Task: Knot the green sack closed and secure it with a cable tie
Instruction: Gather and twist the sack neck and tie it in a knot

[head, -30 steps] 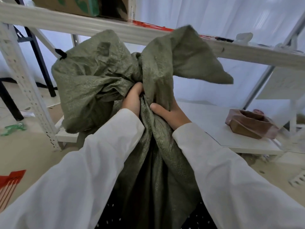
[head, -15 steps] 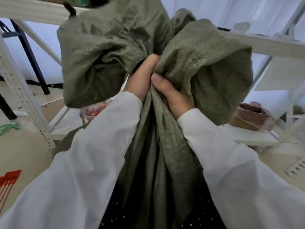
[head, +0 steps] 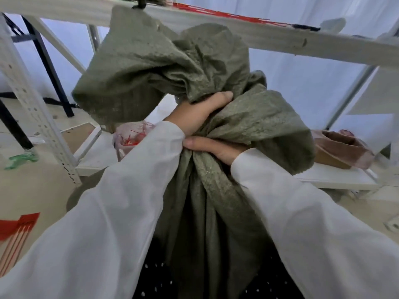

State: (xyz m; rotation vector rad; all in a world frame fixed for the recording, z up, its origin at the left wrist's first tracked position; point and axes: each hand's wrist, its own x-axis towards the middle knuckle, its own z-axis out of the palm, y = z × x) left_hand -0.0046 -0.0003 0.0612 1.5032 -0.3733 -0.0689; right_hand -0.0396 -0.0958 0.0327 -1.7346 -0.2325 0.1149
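Observation:
The green woven sack (head: 207, 212) stands in front of me, its top gathered into a twisted neck at the middle of the view. My left hand (head: 198, 113) grips the bunched cloth just above the neck, fingers curled into the folds. My right hand (head: 213, 147) clutches the neck right below it, thumb lying across the front. Two loose flaps of sack cloth spread out above the hands, one to the upper left (head: 133, 67) and one to the right (head: 269, 130). Red cable ties (head: 15, 238) lie on the floor at the lower left.
A white metal shelf rack surrounds the sack: its upper board (head: 280, 37) runs across the top, a perforated upright (head: 36, 108) stands at the left. A clear bag with red ties (head: 131, 137) and a brown cardboard box (head: 339, 147) sit on the low shelf. Green scrap (head: 19, 159) lies left.
The hands have twisted the gathered top: my left hand now sits above my right instead of beside it. The left flap has swung up and left, and the right flap has dropped lower.

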